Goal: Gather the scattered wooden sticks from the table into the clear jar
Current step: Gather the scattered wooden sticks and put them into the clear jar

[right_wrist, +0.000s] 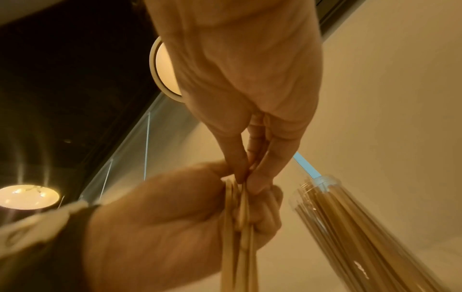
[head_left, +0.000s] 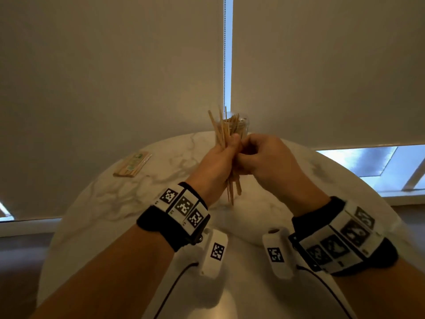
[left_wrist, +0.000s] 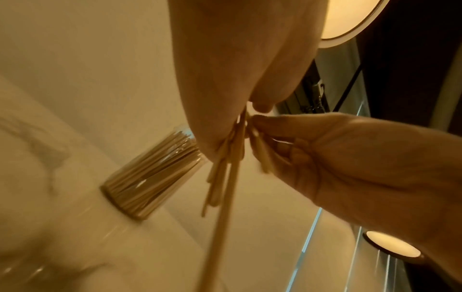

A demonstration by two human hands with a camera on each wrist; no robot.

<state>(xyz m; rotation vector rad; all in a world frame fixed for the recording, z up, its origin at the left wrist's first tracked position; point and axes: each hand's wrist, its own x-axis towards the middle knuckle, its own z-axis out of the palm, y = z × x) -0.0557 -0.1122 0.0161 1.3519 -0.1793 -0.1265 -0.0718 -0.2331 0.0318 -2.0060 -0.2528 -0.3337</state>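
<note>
A bundle of thin wooden sticks [head_left: 232, 180] is held upright above the table, gripped in my left hand [head_left: 226, 149]. My right hand [head_left: 249, 149] meets it from the right and pinches some of those sticks between thumb and fingertips [right_wrist: 246, 175]. Just behind both hands stands the clear jar [head_left: 240, 125], packed with many sticks. In the left wrist view the jar [left_wrist: 155, 175] is on the table to the left of the bundle [left_wrist: 222, 177]. Seen from the right wrist, the jar [right_wrist: 350, 227] is right of the left hand [right_wrist: 175, 227].
The round white marble table [head_left: 110, 203] carries a flat wrapped pack of sticks [head_left: 133, 164] at its far left. Roller blinds and a window strip lie beyond the table's far edge. Cables run from both wrist cameras along the near edge.
</note>
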